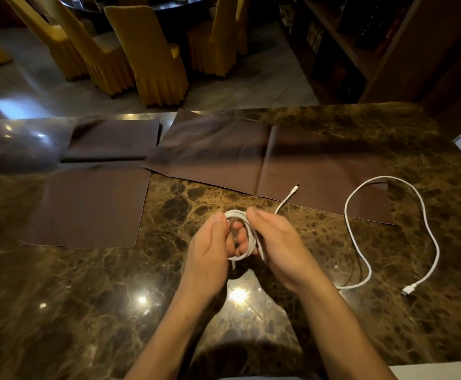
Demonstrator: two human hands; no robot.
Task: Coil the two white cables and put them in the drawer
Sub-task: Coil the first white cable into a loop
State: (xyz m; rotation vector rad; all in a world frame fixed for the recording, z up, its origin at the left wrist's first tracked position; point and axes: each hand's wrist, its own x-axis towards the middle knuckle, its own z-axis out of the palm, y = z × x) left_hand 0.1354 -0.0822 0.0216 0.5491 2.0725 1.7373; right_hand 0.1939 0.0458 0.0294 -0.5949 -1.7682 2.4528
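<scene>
Loose white cable (345, 212) on marble counter (86, 297), yellow chairs (152, 56) beyond

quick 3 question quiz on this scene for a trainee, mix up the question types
1. True or false: the cable lying on the marble table is already coiled.
2. Which hand holds the coil? A: left hand only. B: right hand only. C: both.
3. Short answer: on which side of the hands does the cable on the table lie?

Key: 1 false; 2 C; 3 right
</scene>
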